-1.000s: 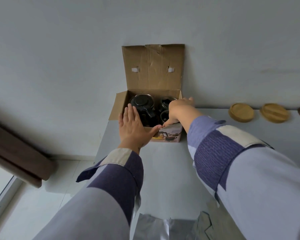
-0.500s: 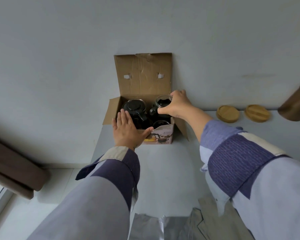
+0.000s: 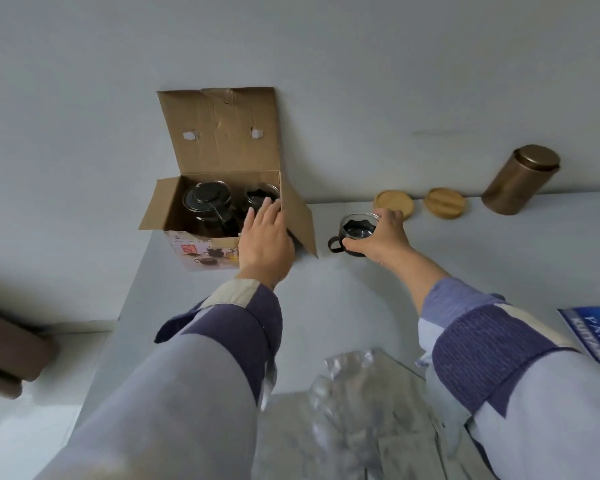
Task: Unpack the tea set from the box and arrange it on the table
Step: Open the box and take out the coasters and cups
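Note:
An open cardboard box stands on the grey table against the wall. Inside it are a dark glass teapot with a black lid and, to its right, a glass cup. My left hand reaches over the box's front right corner with straight fingers, its fingertips close to the cup inside. My right hand grips a glass cup with a black handle by its rim, low over the table just right of the box.
Two round wooden coasters lie at the back by the wall, with a bronze metal canister to their right. Crumpled clear plastic wrap lies at the near edge. A blue paper pack is at the right.
My right hand lifted a cup out of the box and carried it right and down to the table. My left hand moved from the box's front edge toward its right corner.

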A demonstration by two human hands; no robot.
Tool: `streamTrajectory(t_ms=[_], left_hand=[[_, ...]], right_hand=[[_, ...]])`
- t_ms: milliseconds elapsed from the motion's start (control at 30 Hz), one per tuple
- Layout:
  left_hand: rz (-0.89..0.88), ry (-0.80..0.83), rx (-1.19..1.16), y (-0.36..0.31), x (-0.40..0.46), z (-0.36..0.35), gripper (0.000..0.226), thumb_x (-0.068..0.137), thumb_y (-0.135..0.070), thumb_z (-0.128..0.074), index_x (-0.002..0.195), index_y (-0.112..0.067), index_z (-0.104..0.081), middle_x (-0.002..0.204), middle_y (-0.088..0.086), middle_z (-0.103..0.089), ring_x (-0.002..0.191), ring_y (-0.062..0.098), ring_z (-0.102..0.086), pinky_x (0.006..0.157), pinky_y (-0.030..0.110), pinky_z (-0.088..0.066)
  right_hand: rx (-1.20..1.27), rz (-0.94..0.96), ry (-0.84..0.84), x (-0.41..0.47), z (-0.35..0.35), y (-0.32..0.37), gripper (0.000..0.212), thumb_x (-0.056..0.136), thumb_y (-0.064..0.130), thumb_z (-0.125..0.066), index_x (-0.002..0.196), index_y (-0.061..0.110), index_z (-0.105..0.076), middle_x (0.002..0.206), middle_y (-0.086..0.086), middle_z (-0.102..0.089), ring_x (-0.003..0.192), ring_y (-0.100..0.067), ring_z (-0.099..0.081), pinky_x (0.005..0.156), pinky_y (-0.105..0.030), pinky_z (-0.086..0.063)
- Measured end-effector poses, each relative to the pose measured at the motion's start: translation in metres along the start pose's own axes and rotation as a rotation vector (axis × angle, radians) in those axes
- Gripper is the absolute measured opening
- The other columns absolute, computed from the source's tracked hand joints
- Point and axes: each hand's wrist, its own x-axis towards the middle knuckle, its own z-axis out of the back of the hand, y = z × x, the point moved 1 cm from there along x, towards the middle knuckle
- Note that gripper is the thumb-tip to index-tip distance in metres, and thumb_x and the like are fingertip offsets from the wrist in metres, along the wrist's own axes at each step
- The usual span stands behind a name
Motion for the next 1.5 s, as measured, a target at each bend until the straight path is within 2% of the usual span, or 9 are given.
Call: streamTrajectory(t_ms=[100, 367, 867, 1000, 1100, 1167, 1267, 1400, 1500], left_hand=[[-0.06, 0.067, -0.063, -0.05, -0.012, -0.026, 0.054, 0.097, -0.019, -0.037, 0.15, -0.014, -0.025, 0.16, 0.002, -0.016, 0.149, 0.018, -0.003, 0.12, 0.036, 0.001], [0.067, 0.593, -0.105, -0.11, -0.047, -0.094, 0.079, 0.1, -0.048, -0.033, 0.151, -0.006, 0.009, 0.161, 0.007, 0.012, 0.148, 0.022, 0.009, 0.121, 0.039, -0.001], [0.085, 0.609, -0.085, -0.115, -0.053, -0.11, 0.083, 0.099, -0.048, -0.033, 0.149, -0.003, 0.015, 0.158, 0.01, 0.02, 0.147, 0.025, 0.016, 0.12, 0.041, -0.001], [0.092, 0.613, -0.097, -0.116, -0.053, -0.108, 0.084, 0.099, -0.047, -0.035, 0.149, -0.003, 0.015, 0.159, 0.01, 0.02, 0.147, 0.025, 0.015, 0.12, 0.041, -0.002], [0.098, 0.62, -0.119, -0.114, -0.048, -0.101, 0.089, 0.097, -0.048, -0.043, 0.15, -0.003, 0.012, 0.16, 0.009, 0.015, 0.148, 0.024, 0.01, 0.121, 0.041, -0.004], [0.071, 0.592, -0.063, -0.11, -0.043, -0.092, 0.09, 0.095, -0.047, -0.047, 0.151, -0.004, 0.008, 0.161, 0.009, 0.009, 0.149, 0.024, 0.005, 0.121, 0.04, -0.006], [0.021, 0.363, -0.048, -0.098, -0.033, -0.067, 0.072, 0.096, -0.033, -0.048, 0.152, -0.007, -0.009, 0.16, 0.007, -0.011, 0.147, 0.022, -0.014, 0.119, 0.036, -0.016], [0.023, 0.043, -0.203, -0.065, -0.014, -0.019, 0.047, 0.092, -0.009, -0.045, 0.139, -0.014, -0.041, 0.138, 0.003, -0.046, 0.128, 0.022, -0.043, 0.096, 0.036, -0.042], [0.095, -0.1, -0.27, -0.025, 0.0, 0.009, 0.041, 0.09, -0.006, -0.046, 0.13, -0.012, -0.048, 0.13, 0.006, -0.051, 0.121, 0.025, -0.048, 0.09, 0.037, -0.043]], right_hand=[[0.004, -0.061, -0.026, -0.007, 0.012, -0.041, 0.078, 0.068, 0.025, -0.082, 0.131, 0.007, -0.039, 0.133, -0.008, -0.031, 0.115, -0.023, -0.05, 0.088, -0.022, -0.039], [0.094, -0.141, -0.12, -0.008, 0.029, -0.122, 0.073, 0.067, 0.026, -0.08, 0.128, 0.01, -0.042, 0.127, -0.008, -0.054, 0.116, -0.025, -0.054, 0.09, -0.026, -0.042], [0.131, -0.148, -0.076, 0.008, 0.027, -0.149, 0.085, 0.069, 0.03, -0.082, 0.137, 0.011, -0.035, 0.136, -0.007, -0.05, 0.123, -0.026, -0.05, 0.097, -0.029, -0.04], [0.127, -0.165, -0.003, 0.009, 0.039, -0.143, 0.106, 0.064, 0.039, -0.085, 0.146, 0.013, -0.023, 0.148, -0.007, -0.035, 0.136, -0.024, -0.037, 0.109, -0.032, -0.032], [0.023, -0.112, -0.051, 0.012, 0.052, -0.126, 0.099, 0.069, 0.041, -0.081, 0.146, 0.014, -0.025, 0.148, -0.007, -0.033, 0.138, -0.027, -0.029, 0.11, -0.037, -0.031], [-0.053, -0.042, -0.09, 0.014, 0.058, -0.108, 0.082, 0.078, 0.034, -0.074, 0.144, 0.012, -0.031, 0.146, -0.008, -0.036, 0.136, -0.029, -0.03, 0.107, -0.038, -0.032], [-0.115, 0.064, -0.094, 0.019, 0.055, -0.074, 0.057, 0.087, 0.022, -0.065, 0.137, 0.01, -0.041, 0.142, -0.008, -0.043, 0.132, -0.028, -0.037, 0.103, -0.035, -0.035], [-0.069, 0.208, -0.002, 0.019, 0.026, -0.021, 0.045, 0.088, 0.013, -0.062, 0.131, 0.007, -0.05, 0.132, -0.01, -0.054, 0.123, -0.025, -0.05, 0.1, -0.034, -0.04], [-0.059, 0.297, 0.038, 0.017, -0.006, 0.021, 0.039, 0.087, 0.012, -0.064, 0.125, 0.006, -0.057, 0.122, -0.012, -0.062, 0.112, -0.026, -0.058, 0.095, -0.033, -0.044]])
